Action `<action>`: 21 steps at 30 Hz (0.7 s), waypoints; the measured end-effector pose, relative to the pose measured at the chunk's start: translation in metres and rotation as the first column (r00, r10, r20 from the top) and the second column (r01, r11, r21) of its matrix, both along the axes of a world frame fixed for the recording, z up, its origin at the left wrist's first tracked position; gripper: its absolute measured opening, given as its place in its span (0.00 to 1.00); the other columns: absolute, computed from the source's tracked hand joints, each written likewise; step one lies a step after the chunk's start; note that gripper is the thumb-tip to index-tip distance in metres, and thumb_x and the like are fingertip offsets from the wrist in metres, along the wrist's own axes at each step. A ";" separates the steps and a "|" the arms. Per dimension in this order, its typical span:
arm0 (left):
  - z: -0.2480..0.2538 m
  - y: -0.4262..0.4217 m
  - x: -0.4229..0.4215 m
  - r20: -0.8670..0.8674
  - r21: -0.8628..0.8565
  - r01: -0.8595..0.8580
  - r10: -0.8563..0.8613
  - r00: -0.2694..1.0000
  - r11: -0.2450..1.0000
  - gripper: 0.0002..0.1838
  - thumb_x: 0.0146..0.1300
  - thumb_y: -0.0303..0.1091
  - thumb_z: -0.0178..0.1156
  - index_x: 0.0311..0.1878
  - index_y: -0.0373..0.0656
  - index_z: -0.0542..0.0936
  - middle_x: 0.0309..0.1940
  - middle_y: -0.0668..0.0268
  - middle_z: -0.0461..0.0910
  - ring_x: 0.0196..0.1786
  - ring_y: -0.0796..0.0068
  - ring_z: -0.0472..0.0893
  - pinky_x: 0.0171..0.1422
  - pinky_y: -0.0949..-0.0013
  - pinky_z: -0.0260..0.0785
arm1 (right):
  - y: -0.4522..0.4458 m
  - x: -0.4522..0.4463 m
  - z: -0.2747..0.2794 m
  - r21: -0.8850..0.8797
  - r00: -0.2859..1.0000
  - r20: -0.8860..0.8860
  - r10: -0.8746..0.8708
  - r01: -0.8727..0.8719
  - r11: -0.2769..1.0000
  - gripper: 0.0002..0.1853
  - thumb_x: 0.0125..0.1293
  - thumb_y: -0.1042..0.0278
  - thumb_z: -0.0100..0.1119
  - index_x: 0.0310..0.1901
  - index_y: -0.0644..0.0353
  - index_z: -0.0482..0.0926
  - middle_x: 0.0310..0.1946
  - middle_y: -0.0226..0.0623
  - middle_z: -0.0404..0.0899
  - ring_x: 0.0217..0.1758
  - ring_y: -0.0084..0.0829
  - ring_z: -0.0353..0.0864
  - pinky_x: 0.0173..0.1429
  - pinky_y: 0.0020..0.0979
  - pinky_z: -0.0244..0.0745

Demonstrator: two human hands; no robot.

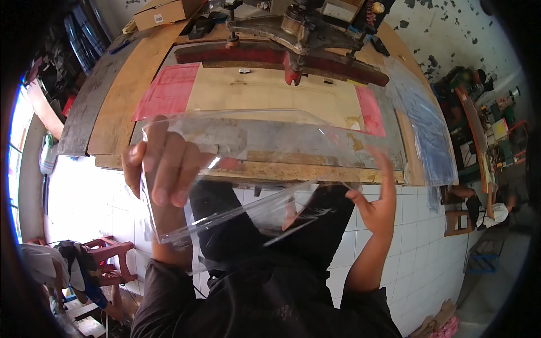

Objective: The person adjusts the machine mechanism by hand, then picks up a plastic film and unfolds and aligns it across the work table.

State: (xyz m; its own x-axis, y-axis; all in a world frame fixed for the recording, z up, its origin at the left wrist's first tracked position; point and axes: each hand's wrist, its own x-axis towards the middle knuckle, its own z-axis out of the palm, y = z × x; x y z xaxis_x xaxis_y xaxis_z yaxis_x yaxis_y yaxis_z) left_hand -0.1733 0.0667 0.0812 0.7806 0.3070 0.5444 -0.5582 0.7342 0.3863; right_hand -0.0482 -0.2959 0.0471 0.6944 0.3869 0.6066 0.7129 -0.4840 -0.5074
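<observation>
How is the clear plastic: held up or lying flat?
Held up: the left hand holds the clear plastic; the table shows through it.

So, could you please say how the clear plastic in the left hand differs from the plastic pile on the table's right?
The clear plastic is held up by the left hand, while the plastic pile rests on the table. The clear plastic looks nearly colourless; the plastic pile looks bluish. Both look shiny.

pretty messy place tbh, brown cardboard box (160, 15) sat back left, low red stool (114, 262) and small brown stool (458, 223) flanked the white tiled floor (425, 239)
</observation>
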 end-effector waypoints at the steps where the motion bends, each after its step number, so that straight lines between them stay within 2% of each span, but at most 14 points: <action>1: 0.003 0.004 -0.001 0.039 0.009 0.071 -0.071 0.997 0.997 0.20 0.78 0.52 0.50 0.47 0.43 0.77 0.21 0.66 0.79 0.16 0.73 0.80 0.39 0.56 0.87 | 0.000 0.001 0.001 -0.083 0.979 -0.148 0.136 -0.150 0.985 0.52 0.58 0.48 0.83 0.80 0.56 0.66 0.78 0.45 0.70 0.82 0.54 0.65 0.83 0.50 0.60; 2: 0.006 0.009 0.000 0.080 0.022 0.139 -0.141 0.987 0.990 0.17 0.78 0.49 0.52 0.45 0.44 0.78 0.22 0.66 0.80 0.16 0.74 0.80 0.34 0.60 0.85 | 0.004 0.003 0.004 -0.140 0.920 -0.299 0.254 -0.306 0.942 0.53 0.57 0.48 0.83 0.80 0.55 0.65 0.79 0.45 0.69 0.82 0.52 0.66 0.82 0.48 0.61; 3: 0.008 0.015 0.000 0.102 0.032 0.171 -0.174 0.979 0.985 0.16 0.78 0.47 0.53 0.44 0.44 0.78 0.23 0.65 0.81 0.16 0.74 0.80 0.32 0.62 0.83 | 0.017 -0.001 0.003 -0.166 0.967 -0.152 0.203 -0.228 0.959 0.41 0.63 0.59 0.80 0.77 0.55 0.72 0.70 0.44 0.79 0.71 0.49 0.78 0.74 0.46 0.71; 4: 0.011 0.020 0.001 0.124 0.042 0.203 -0.207 0.971 0.978 0.15 0.78 0.46 0.53 0.43 0.44 0.78 0.23 0.65 0.82 0.16 0.75 0.79 0.30 0.64 0.82 | 0.016 -0.002 -0.001 -0.165 0.967 -0.150 0.204 -0.228 0.959 0.41 0.63 0.59 0.80 0.77 0.55 0.72 0.70 0.44 0.79 0.71 0.49 0.78 0.74 0.46 0.71; 6: 0.013 0.031 0.001 0.190 0.131 0.292 -0.313 0.931 0.947 0.15 0.78 0.46 0.54 0.42 0.45 0.79 0.30 0.65 0.83 0.25 0.76 0.82 0.35 0.64 0.81 | 0.013 -0.005 -0.016 -0.210 0.987 -0.146 0.060 -0.090 0.973 0.26 0.67 0.72 0.74 0.68 0.55 0.83 0.52 0.42 0.89 0.52 0.47 0.87 0.60 0.43 0.80; 7: 0.013 0.037 0.000 0.217 0.176 0.330 -0.363 0.906 0.927 0.15 0.79 0.47 0.55 0.41 0.45 0.79 0.33 0.65 0.84 0.29 0.76 0.83 0.38 0.64 0.80 | 0.017 -0.006 -0.019 -0.024 0.998 -0.059 0.027 -0.029 0.999 0.18 0.68 0.82 0.68 0.59 0.57 0.89 0.36 0.39 0.90 0.37 0.39 0.87 0.47 0.37 0.81; 9: 0.010 0.043 -0.006 0.244 0.240 0.384 -0.439 0.865 0.891 0.16 0.79 0.47 0.55 0.41 0.45 0.79 0.38 0.64 0.85 0.35 0.76 0.85 0.42 0.64 0.80 | -0.007 -0.008 -0.005 0.062 0.993 -0.114 -0.001 0.008 0.998 0.16 0.68 0.83 0.67 0.56 0.60 0.89 0.35 0.40 0.88 0.36 0.35 0.87 0.43 0.32 0.80; 10: 0.007 0.045 -0.010 0.248 0.260 0.403 -0.464 0.850 0.877 0.16 0.79 0.47 0.55 0.41 0.45 0.79 0.40 0.64 0.85 0.38 0.77 0.86 0.44 0.64 0.80 | -0.019 -0.010 0.003 0.067 0.999 -0.041 -0.027 0.030 0.997 0.13 0.68 0.85 0.67 0.51 0.63 0.90 0.34 0.40 0.87 0.36 0.32 0.86 0.42 0.29 0.79; 11: -0.001 0.042 -0.021 0.157 0.087 0.287 -0.298 0.942 0.954 0.16 0.78 0.46 0.55 0.38 0.44 0.78 0.27 0.64 0.82 0.27 0.70 0.84 0.44 0.51 0.83 | -0.038 -0.008 0.008 0.061 0.999 -0.046 0.022 -0.019 0.998 0.10 0.67 0.85 0.68 0.47 0.65 0.90 0.34 0.41 0.86 0.36 0.33 0.86 0.42 0.29 0.79; 14: -0.020 0.023 -0.040 -0.114 -0.386 0.088 -0.142 0.983 0.918 0.17 0.78 0.43 0.53 0.35 0.42 0.79 0.15 0.61 0.80 0.20 0.57 0.84 0.52 0.32 0.84 | -0.077 -0.012 0.035 -0.148 0.956 -0.287 0.062 -0.108 0.983 0.11 0.63 0.86 0.68 0.45 0.64 0.89 0.37 0.41 0.87 0.41 0.37 0.87 0.49 0.33 0.80; 17: -0.038 0.007 -0.019 -0.058 -0.063 0.354 -0.357 0.932 0.933 0.16 0.79 0.40 0.52 0.36 0.41 0.79 0.23 0.55 0.84 0.31 0.49 0.88 0.60 0.29 0.80 | -0.084 -0.020 0.041 -0.291 0.893 -0.441 -0.092 -0.046 0.956 0.13 0.64 0.85 0.66 0.50 0.64 0.87 0.44 0.43 0.88 0.51 0.41 0.87 0.58 0.38 0.79; 18: -0.040 -0.001 -0.014 -0.070 0.023 0.378 -0.375 0.924 0.926 0.17 0.80 0.40 0.53 0.36 0.41 0.80 0.26 0.52 0.85 0.36 0.47 0.89 0.62 0.29 0.79 | -0.083 -0.024 0.044 -0.295 0.894 -0.440 -0.089 -0.050 0.954 0.13 0.64 0.85 0.66 0.50 0.64 0.87 0.44 0.43 0.88 0.51 0.41 0.87 0.58 0.38 0.79; 20: -0.044 -0.012 -0.005 -0.091 0.172 0.422 -0.413 0.906 0.890 0.17 0.81 0.38 0.53 0.36 0.40 0.80 0.34 0.48 0.88 0.44 0.44 0.90 0.65 0.33 0.79 | -0.074 -0.036 0.049 -0.471 0.947 -0.165 -0.276 0.170 0.866 0.15 0.67 0.83 0.65 0.54 0.65 0.85 0.54 0.48 0.86 0.63 0.43 0.84 0.68 0.39 0.75; 21: -0.042 -0.021 -0.003 -0.118 0.189 0.424 -0.408 0.905 0.886 0.16 0.82 0.37 0.52 0.37 0.39 0.81 0.35 0.48 0.89 0.45 0.44 0.91 0.66 0.35 0.79 | -0.067 -0.039 0.052 -0.473 0.947 -0.165 -0.274 0.168 0.865 0.15 0.67 0.83 0.65 0.54 0.65 0.85 0.54 0.48 0.86 0.63 0.43 0.84 0.68 0.39 0.75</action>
